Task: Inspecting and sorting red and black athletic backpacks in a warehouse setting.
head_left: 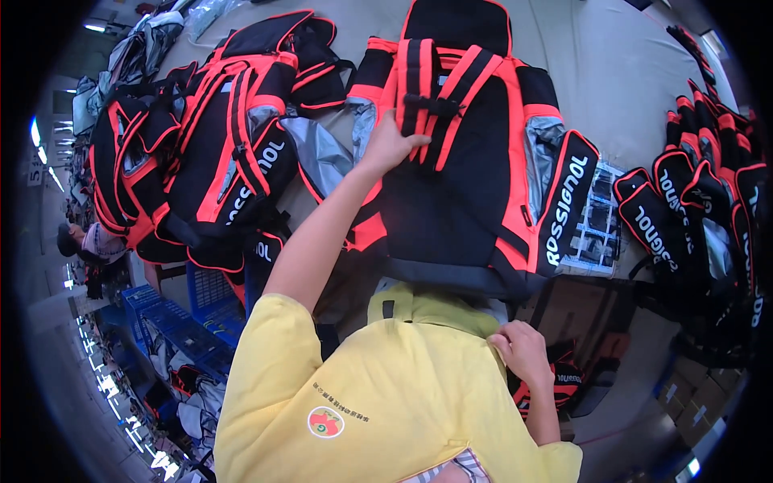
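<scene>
Head view: left hand (391, 148), twelve o'clock, half-closed on a strap (414, 76); right hand (523, 351), four o'clock, grip unclear. Slackening could drop the strap.

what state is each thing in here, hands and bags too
Left hand: fingers at the shoulder straps; grip unclear
Right hand: loosely curled beside the yellow shirt
Middle backpack: lying strap side up
Shoulder straps: lying over its back panel
Left-side backpacks: heaped, overlapping
Right-side bags: bunched together, overlapping
</scene>
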Motion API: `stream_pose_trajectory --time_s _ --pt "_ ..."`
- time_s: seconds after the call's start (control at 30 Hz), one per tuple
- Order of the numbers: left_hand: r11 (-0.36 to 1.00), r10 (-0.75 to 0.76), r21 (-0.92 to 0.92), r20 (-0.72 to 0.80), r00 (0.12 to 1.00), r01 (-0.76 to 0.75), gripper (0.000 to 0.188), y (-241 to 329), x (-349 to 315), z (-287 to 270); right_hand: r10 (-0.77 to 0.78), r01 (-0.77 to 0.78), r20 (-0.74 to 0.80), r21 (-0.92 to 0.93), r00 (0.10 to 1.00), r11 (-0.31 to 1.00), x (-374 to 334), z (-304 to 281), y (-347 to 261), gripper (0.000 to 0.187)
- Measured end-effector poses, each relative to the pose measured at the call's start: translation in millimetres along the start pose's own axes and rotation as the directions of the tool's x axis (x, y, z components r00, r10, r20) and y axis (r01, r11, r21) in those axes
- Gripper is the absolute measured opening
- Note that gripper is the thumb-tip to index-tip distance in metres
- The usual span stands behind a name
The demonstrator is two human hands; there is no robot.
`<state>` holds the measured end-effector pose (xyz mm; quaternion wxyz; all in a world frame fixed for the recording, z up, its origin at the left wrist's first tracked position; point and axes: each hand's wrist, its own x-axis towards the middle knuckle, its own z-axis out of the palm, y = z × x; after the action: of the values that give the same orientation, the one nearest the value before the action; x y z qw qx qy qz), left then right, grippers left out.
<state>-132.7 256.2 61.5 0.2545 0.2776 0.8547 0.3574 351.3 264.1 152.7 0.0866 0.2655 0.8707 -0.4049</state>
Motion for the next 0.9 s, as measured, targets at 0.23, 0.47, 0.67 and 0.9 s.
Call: stream_pose_trajectory --time_s 0.23,0.47,0.67,0.9 --pt "0.961 0.272 0.148 -0.678 0.683 -0.236 0.027 -7.0 -163.4 -31.2 0.125 -0.098 -0.203 0.138 0.971 0.986 -32.4 7.3 31.2 0.026" --pt "0.996 -0.086 -0.064 -0.308 0.948 0.070 0.059 -101.6 -303.8 5.7 -0.007 0.008 -0.080 0.002 0.997 1.000 -35.0 27.6 49.7 0.030" --pt "0.962 -0.122 -0.273 -0.359 0.925 0.021 0.070 -145.6 -301.9 38.4 -0.110 0.120 0.063 -0.200 0.992 0.972 -28.6 9.7 48.7 0.034" --pt "0.951 -0.187 -0.250 0.013 0.982 0.184 0.039 -134.4 -341.2 13.9 -0.161 0.157 -0.016 -0.160 0.987 0.975 -22.0 8.3 35.1 0.028"
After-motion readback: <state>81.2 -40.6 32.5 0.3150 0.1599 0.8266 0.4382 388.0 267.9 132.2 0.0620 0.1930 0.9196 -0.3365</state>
